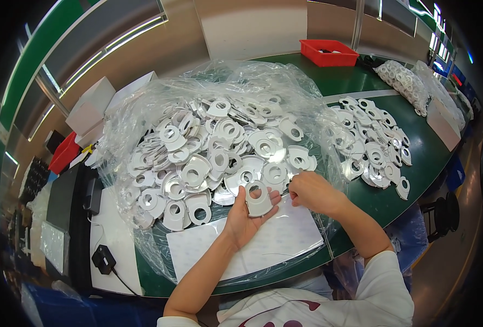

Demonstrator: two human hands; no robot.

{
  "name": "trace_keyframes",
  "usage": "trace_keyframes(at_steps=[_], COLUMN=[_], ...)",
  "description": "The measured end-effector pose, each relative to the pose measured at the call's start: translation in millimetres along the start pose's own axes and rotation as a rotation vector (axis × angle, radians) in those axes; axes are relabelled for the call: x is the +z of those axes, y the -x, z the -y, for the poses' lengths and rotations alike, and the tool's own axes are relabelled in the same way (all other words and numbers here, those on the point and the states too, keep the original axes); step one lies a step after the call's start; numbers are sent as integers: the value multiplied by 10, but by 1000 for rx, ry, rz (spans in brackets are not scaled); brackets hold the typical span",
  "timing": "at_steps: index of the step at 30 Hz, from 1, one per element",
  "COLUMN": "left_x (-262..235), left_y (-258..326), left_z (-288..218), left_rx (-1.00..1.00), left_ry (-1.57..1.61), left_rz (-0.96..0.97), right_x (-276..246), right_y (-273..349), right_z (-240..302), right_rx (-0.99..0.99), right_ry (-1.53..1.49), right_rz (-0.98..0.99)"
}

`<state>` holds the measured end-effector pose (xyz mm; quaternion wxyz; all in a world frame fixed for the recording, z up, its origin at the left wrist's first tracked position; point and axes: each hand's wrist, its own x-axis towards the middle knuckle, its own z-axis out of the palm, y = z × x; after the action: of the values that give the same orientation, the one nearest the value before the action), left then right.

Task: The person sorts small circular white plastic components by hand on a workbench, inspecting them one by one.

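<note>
The fingers [273, 197] of the left hand [245, 218] are clamped on a flat white plastic piece [258, 199] with a round hole near its top; the piece lies across the open palm, the thumb pressing its left edge and the fingertips curled up at its right edge. The right hand [312, 192] sits just beside it, its fingers bunched together and turned down at the piece's right side; whether they pinch anything cannot be told from here.

Both hands hover over a sheet of white paper [274, 240] that lies on the near part of the desk [410, 180], partly under a wide clear plastic bag [143, 103] spread open on the green top. Just beyond the fingers, inside the bag, a big heap of the same white pieces [209, 158] lies jumbled, many showing shiny faces and round holes. To the right of the bag, a second, flatter spread of pieces [372, 147] lies straight on the desk.

Farther out, a red tray [328, 53] stands at the far edge, and another bagged lot of white rings [402, 79] lies to its right. On the left are white cardboard boxes [92, 103], a second red bin [64, 152] and a black power adapter [103, 259] with its cord.
</note>
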<state>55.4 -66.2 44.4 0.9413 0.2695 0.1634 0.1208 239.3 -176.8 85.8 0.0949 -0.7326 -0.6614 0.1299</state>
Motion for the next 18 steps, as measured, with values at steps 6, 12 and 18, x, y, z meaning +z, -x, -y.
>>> trace_keyframes(at_steps=[6, 12, 18], left_x=[-66, -65, -148], left_y=[-26, -67, -54], left_z=[-21, -13, -42], left_rx=[-6, -4, -13], left_ry=[19, 4, 25], left_rz=[42, 20, 12], right_x=[-23, -144, -561], right_y=[-49, -9, 110], right_z=[-47, -107, -49], right_rx=[-56, -135, -106], right_ry=[0, -55, -489], right_rz=[-119, -1, 102])
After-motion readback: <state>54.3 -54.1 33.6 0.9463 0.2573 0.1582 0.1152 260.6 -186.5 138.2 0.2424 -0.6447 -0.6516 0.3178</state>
